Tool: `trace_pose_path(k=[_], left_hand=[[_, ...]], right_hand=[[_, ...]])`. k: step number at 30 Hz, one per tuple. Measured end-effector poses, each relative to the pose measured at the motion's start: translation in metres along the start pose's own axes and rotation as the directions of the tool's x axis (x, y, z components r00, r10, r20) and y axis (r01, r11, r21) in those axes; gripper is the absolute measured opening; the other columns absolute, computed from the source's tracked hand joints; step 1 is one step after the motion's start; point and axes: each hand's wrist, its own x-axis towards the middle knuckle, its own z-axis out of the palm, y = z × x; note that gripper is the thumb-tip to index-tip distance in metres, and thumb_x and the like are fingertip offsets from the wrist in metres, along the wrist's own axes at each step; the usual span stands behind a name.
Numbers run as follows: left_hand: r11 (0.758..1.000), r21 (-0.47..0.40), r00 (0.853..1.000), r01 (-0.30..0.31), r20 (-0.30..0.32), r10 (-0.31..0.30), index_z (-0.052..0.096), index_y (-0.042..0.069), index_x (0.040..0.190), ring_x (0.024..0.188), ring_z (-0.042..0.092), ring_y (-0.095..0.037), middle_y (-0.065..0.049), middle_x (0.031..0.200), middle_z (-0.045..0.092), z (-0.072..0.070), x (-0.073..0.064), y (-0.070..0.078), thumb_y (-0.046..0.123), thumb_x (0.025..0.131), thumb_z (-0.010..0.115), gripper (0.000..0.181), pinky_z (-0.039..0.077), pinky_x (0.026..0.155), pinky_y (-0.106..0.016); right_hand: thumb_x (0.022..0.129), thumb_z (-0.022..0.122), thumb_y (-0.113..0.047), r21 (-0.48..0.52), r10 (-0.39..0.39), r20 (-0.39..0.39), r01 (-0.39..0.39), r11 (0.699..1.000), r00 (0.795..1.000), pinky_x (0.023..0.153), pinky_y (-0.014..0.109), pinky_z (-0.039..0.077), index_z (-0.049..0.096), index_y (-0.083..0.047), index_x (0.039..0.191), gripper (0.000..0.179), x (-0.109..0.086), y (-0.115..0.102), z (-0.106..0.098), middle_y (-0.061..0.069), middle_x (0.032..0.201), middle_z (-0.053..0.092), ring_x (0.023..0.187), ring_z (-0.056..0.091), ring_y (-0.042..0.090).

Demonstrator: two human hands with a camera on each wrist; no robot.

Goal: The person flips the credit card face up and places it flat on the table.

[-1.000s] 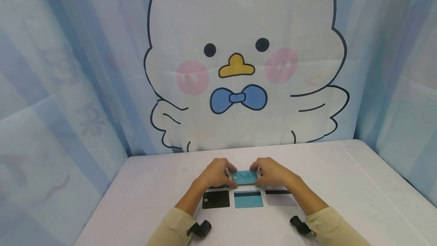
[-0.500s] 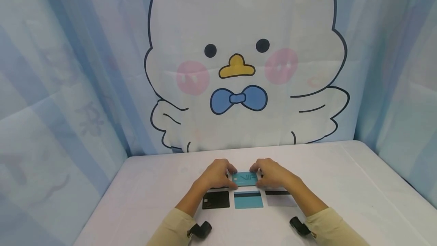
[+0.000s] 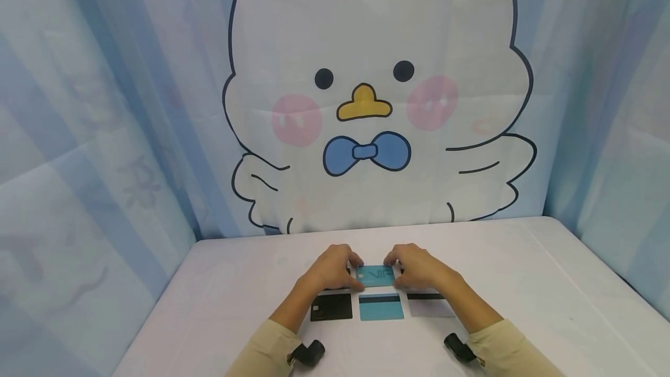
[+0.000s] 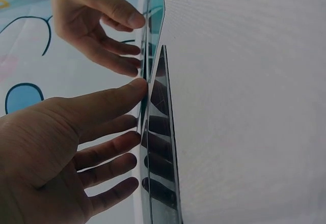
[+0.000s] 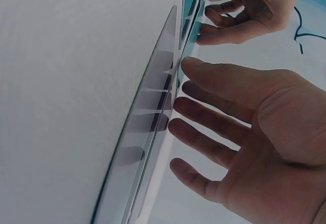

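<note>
Blue lettered card [image 3: 375, 276] sat between left hand [image 3: 333, 266] and right hand [image 3: 417, 265], both pinching its ends. Nearer lay a black card [image 3: 331, 308], second blue card [image 3: 381, 309] and partly wrist-covered pale card [image 3: 429, 308].

The lettered teal card [image 3: 374, 276] sits crosswise, chip up, between five and six o'clock from head-view centre.

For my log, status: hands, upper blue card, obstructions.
Left hand, right hand hold opposite ends of upper blue card. No visible obstruction; lower blue card nearby.
</note>
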Motion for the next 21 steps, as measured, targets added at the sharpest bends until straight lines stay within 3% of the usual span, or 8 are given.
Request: trace_pose_path(k=[12, 21], left_hand=[[1.000, 0.012, 1.000, -0.008, -0.004, 0.008, 0.078, 0.011, 0.119, 0.087, 0.056, -0.010, -0.001, 0.107, 0.070, -0.0021, -0.0012, 0.0021, 0.028, 0.076, 0.094, 0.049, 0.050, 0.079, -0.027], [1.000, 0.018, 1.000, 0.006, -0.008, -0.006, 0.077, 0.014, 0.121, 0.092, 0.058, -0.012, -0.001, 0.110, 0.073, -0.0019, -0.0019, 0.0039, 0.029, 0.079, 0.092, 0.048, 0.052, 0.087, -0.032]], right_hand=[[0.079, 0.088, -0.005, -0.016, -0.007, -0.009, 0.007, 1.000, 1.000, 0.101, 0.052, 0.053, 0.073, -0.004, 0.120, 0.044, -0.0009, 0.0001, -0.0013, 0.008, 0.117, 0.073, 0.110, 0.065, 0.026], [0.079, 0.089, -0.009, -0.001, 0.020, 0.000, -0.020, 1.000, 1.000, 0.104, 0.053, 0.051, 0.074, -0.006, 0.120, 0.043, -0.0017, -0.0028, -0.0018, 0.006, 0.116, 0.072, 0.110, 0.063, 0.026]])
